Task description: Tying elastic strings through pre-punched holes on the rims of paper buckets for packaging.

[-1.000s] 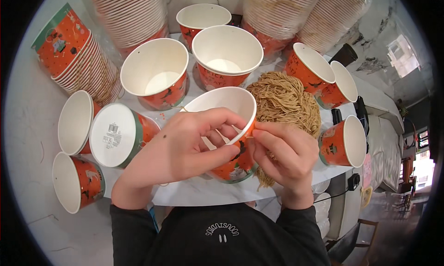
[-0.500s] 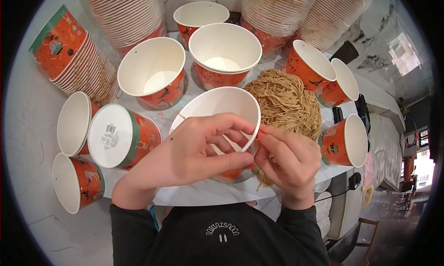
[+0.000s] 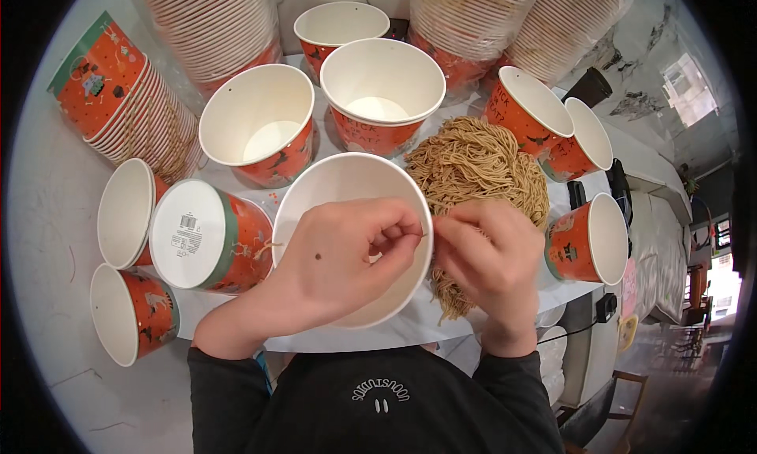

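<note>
A paper bucket (image 3: 339,182), white inside, stands upright in front of me, its mouth facing up. Inside its right wall, my left hand (image 3: 339,245) is closed in a pinch on the tip of a thin tan cord (image 3: 424,235). Just outside that same wall, my right hand (image 3: 493,253) has thumb and forefinger pressed together; what they hold, if anything, is hidden. A short tan cord end (image 3: 266,250) pokes out at the bucket's left side. Right of the bucket lies a heap of tan cord (image 3: 481,170), partly behind my right hand.
Orange paper buckets stand behind, among them a left one (image 3: 256,115) and a middle one (image 3: 382,83). An overturned bucket (image 3: 189,233) lies at left. Nested bucket stacks (image 3: 209,28) rise at the back. More buckets (image 3: 603,237) sit at right. The table's front edge (image 3: 331,340) is near me.
The bucket has tipped from a slant to upright. My left fingers have gone from spread at the rim to a pinch inside the wall. My right hand has shifted slightly.
</note>
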Tool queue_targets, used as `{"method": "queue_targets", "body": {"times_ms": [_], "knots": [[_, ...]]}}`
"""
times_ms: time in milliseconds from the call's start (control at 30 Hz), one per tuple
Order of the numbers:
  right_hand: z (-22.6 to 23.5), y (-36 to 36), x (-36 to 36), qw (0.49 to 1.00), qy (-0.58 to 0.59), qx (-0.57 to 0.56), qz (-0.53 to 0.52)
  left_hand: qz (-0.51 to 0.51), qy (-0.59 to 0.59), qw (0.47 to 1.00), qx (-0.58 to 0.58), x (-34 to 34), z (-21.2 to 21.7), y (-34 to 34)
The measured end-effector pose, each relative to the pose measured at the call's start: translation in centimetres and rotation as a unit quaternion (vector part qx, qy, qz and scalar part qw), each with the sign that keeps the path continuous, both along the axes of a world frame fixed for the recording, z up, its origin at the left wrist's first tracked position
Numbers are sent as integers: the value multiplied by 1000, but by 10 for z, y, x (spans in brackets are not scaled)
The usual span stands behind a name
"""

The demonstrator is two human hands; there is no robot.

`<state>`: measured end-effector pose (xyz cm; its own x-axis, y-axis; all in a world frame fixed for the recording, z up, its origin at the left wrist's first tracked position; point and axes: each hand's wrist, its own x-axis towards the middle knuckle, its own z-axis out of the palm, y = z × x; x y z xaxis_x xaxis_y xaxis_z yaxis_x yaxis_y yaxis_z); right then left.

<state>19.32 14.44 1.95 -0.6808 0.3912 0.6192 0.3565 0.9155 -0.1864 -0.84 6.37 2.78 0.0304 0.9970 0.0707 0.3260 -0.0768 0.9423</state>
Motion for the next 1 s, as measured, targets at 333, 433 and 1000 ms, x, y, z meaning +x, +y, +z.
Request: {"method": "queue_targets", "body": {"times_ms": [333, 433, 1000], "knots": [[-11, 8, -2, 859, 243, -443, 90, 38, 130, 984, 113, 5, -6, 0], [-2, 1, -7, 940, 170, -285, 86, 48, 132, 981, 134, 6, -4, -1], [-21, 40, -4, 943, 81, -248, 205, 29, 249, 948, 194, -28, 16, -7]]}}
